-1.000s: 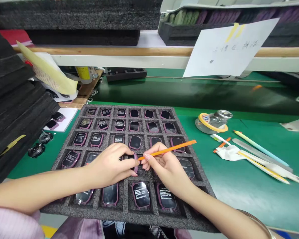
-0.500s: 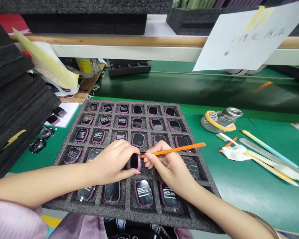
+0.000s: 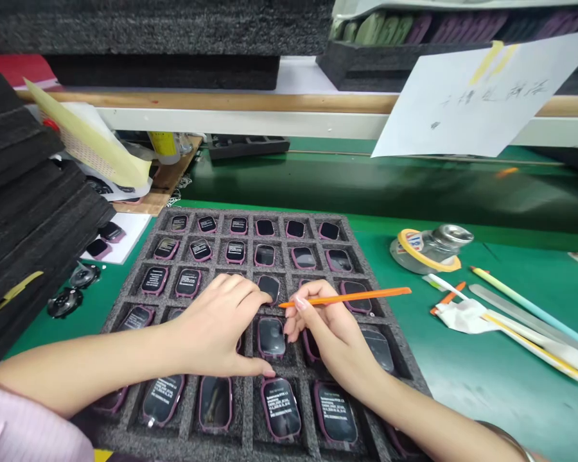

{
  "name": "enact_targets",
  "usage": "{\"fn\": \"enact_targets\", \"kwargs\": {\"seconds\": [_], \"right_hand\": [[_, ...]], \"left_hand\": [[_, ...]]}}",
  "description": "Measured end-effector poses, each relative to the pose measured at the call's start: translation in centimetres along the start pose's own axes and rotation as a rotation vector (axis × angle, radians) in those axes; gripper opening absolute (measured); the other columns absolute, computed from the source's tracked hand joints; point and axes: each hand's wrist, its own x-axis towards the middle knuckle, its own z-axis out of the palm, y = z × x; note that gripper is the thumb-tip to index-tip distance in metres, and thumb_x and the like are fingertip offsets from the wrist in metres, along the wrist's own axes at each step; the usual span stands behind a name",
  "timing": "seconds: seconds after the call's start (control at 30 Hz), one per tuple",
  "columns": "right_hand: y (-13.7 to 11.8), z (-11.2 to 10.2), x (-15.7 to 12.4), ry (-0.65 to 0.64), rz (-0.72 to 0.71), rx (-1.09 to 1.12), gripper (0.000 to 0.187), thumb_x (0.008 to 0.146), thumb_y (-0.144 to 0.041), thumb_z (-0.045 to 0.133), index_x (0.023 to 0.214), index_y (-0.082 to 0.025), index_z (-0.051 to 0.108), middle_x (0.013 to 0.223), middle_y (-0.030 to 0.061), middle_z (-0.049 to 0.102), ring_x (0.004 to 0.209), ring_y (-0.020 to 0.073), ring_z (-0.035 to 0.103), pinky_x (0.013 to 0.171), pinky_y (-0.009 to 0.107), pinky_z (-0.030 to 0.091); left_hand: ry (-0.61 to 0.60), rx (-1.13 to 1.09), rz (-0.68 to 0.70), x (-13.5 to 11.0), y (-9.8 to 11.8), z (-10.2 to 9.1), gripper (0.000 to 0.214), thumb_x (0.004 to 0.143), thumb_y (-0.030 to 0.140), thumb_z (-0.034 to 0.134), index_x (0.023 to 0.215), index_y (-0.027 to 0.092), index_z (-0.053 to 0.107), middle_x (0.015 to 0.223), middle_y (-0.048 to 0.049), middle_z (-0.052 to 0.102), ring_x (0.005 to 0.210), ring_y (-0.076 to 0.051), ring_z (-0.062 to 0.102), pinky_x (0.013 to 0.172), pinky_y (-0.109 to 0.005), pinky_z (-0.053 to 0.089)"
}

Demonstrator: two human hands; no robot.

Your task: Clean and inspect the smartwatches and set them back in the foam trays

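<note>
A dark foam tray holds rows of smartwatches with purple frames, one per compartment. My left hand spreads over the tray, thumb and index finger apart. Between them a dark-screened smartwatch lies face up in its compartment. The index fingertip is at the lower edge of another smartwatch, and the thumb tip is by the top of a smartwatch showing white text. My right hand is closed on an orange plastic pry stick, its tip pointing left towards my left index finger.
To the right lie a glass bottle with a tape roll round it, a grey flat tool and a white-wrapped stick. Stacked black foam trays stand left. A shelf edge with a hanging paper crosses above.
The smartwatch my left hand gripped on its side now lies flat in its compartment, and that hand has opened. My right hand keeps the orange stick. The view has shifted slightly.
</note>
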Motion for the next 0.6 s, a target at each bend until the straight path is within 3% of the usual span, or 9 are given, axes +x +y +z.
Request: {"fn": "enact_targets", "kwargs": {"seconds": [0.17, 0.33, 0.47, 0.53, 0.6], "right_hand": [[0.5, -0.5, 3.3, 0.026, -0.005, -0.002, 0.041, 0.091, -0.061, 0.063, 0.091, -0.023, 0.05, 0.073, -0.0037, 0.064, 0.056, 0.0111, 0.068, 0.054, 0.024, 0.061], [0.7, -1.2, 6.7, 0.024, -0.016, 0.029, 0.05, 0.081, -0.066, 0.071, 0.089, -0.023, 0.047, 0.066, -0.0063, 0.062, 0.048, 0.0115, 0.065, 0.046, 0.024, 0.059], [0.0, -2.0, 6.9, 0.047, -0.046, 0.084, 0.051, 0.078, -0.067, 0.071, 0.087, -0.025, 0.045, 0.068, -0.0069, 0.063, 0.05, 0.0115, 0.065, 0.044, 0.024, 0.057], [-0.8, -2.4, 6.2, 0.08, -0.065, 0.1, 0.048, 0.081, -0.065, 0.071, 0.087, -0.025, 0.045, 0.07, -0.0064, 0.064, 0.051, 0.0105, 0.064, 0.044, 0.023, 0.055], [-1.8, -2.6, 5.1, 0.106, -0.08, 0.099, 0.044, 0.082, -0.061, 0.072, 0.088, -0.024, 0.047, 0.07, -0.0062, 0.064, 0.05, 0.0095, 0.062, 0.045, 0.022, 0.055]], "left_hand": [[-0.028, 0.074, 0.013, 2.8, -2.6, -0.6, 0.079, 0.072, 0.068, 0.078, 0.124, 0.012, 0.06, 0.114, -0.0133, 0.066, 0.109, -0.033, 0.058, 0.097, -0.049, 0.044], [0.04, 0.078, 0.218, 5.4, -5.6, -0.9, 0.066, 0.082, 0.066, 0.068, 0.121, 0.013, 0.065, 0.109, -0.0131, 0.068, 0.103, -0.03, 0.059, 0.095, -0.046, 0.044], [0.184, 0.082, 0.321, 4.7, -3.7, -0.4, 0.029, 0.1, 0.04, 0.051, 0.101, 0.018, 0.07, 0.092, -0.0064, 0.069, 0.089, -0.022, 0.06, 0.087, -0.038, 0.043], [0.153, 0.086, 0.347, 3.7, -1.4, 0.4, 0.032, 0.104, 0.037, 0.047, 0.095, 0.02, 0.072, 0.087, -0.0046, 0.068, 0.084, -0.02, 0.059, 0.081, -0.036, 0.043], [0.082, 0.083, 0.342, 2.6, 0.7, 1.2, 0.033, 0.101, 0.046, 0.054, 0.097, 0.019, 0.073, 0.09, -0.0056, 0.065, 0.082, -0.021, 0.057, 0.078, -0.035, 0.044]]}}
